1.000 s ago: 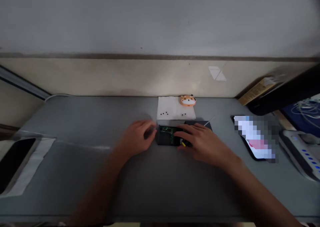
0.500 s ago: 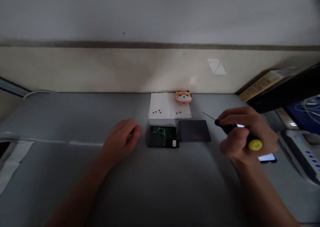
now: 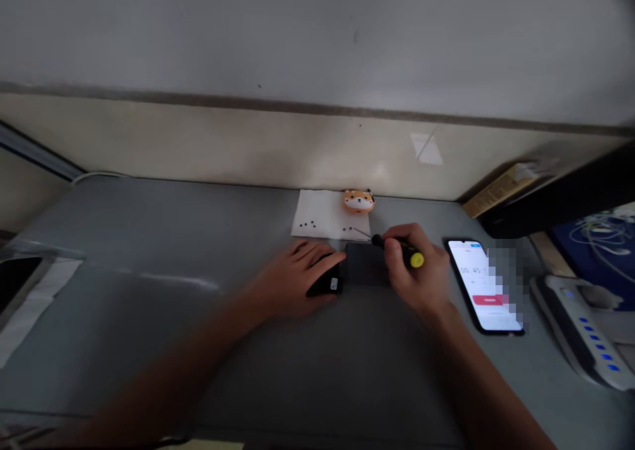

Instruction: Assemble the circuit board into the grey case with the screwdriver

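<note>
My left hand (image 3: 296,278) lies over a small black device (image 3: 327,282) on the grey table (image 3: 149,291), fingers curved on top of it and covering most of it. My right hand (image 3: 414,271) is closed round a screwdriver (image 3: 397,246) with a black grip and yellow end cap; its thin shaft points up and left toward several tiny black screws (image 3: 308,224) on a white paper sheet (image 3: 322,215). A flat dark cover plate (image 3: 364,265) lies between my two hands, just right of the device.
An orange animal-shaped figure (image 3: 358,200) sits at the sheet's far edge by the wall. A lit phone (image 3: 479,284) lies right of my right hand. A power strip (image 3: 575,324) and dark boxes stand at the far right, another dark screen (image 3: 14,278) at the left edge.
My right hand picked the screwdriver up off the device, swung out to the right, then came back left beside the cover plate. My left hand moved right onto the device, hiding its green board.
</note>
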`<act>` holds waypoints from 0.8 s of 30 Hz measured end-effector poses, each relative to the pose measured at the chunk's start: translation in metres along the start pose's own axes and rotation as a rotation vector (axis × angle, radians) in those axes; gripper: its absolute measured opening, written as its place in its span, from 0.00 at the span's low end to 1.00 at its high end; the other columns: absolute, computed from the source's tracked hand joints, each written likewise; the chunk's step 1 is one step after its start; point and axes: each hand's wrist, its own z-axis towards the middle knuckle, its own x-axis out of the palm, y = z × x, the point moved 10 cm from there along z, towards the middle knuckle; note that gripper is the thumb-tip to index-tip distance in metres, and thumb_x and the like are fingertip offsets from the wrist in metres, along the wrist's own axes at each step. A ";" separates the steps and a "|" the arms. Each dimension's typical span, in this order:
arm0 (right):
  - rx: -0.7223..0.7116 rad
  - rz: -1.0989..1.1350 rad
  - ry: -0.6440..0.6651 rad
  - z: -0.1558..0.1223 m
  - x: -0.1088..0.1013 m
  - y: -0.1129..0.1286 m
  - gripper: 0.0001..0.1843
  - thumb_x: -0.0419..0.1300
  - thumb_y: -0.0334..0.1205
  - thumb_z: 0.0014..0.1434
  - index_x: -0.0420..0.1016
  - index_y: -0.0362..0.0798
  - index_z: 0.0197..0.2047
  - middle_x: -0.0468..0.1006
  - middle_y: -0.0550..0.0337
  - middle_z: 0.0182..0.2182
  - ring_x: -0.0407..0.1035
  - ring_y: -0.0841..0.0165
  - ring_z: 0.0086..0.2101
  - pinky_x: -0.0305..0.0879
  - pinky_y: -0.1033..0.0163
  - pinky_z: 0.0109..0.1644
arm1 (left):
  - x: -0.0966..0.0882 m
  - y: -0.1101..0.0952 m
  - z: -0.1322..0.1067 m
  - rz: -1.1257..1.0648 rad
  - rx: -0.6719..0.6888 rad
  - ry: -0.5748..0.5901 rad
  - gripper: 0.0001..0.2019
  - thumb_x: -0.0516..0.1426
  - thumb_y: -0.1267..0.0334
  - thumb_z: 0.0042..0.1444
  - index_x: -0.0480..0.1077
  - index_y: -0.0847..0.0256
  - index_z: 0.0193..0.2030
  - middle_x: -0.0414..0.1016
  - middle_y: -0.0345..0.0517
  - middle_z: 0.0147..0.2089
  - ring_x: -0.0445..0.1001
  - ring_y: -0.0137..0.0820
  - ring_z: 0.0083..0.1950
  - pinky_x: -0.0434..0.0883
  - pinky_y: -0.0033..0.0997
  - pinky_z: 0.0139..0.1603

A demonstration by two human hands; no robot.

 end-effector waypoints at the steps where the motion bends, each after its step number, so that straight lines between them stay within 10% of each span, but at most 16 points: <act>1: 0.002 0.004 0.024 -0.001 0.004 -0.001 0.10 0.56 0.43 0.68 0.73 0.51 0.36 0.78 0.64 0.24 0.70 0.72 0.22 0.64 0.66 0.28 | 0.002 0.000 0.002 -0.021 -0.009 0.015 0.28 0.59 0.52 0.68 0.62 0.63 0.69 0.76 0.58 0.61 0.74 0.48 0.63 0.71 0.51 0.64; 16: 0.205 0.157 -0.100 -0.003 -0.004 -0.022 0.11 0.57 0.47 0.66 0.73 0.51 0.34 0.76 0.62 0.26 0.69 0.70 0.25 0.65 0.64 0.30 | -0.014 0.013 -0.002 -0.161 -0.169 -0.115 0.25 0.62 0.55 0.62 0.70 0.54 0.65 0.82 0.49 0.56 0.82 0.47 0.55 0.75 0.48 0.62; 24: 0.837 0.628 -0.301 -0.035 0.020 -0.059 0.22 0.52 0.61 0.66 0.70 0.51 0.32 0.64 0.68 0.18 0.59 0.72 0.18 0.55 0.65 0.21 | -0.014 0.014 0.000 -0.171 -0.235 -0.033 0.22 0.64 0.63 0.61 0.69 0.57 0.62 0.81 0.46 0.57 0.79 0.46 0.59 0.74 0.48 0.64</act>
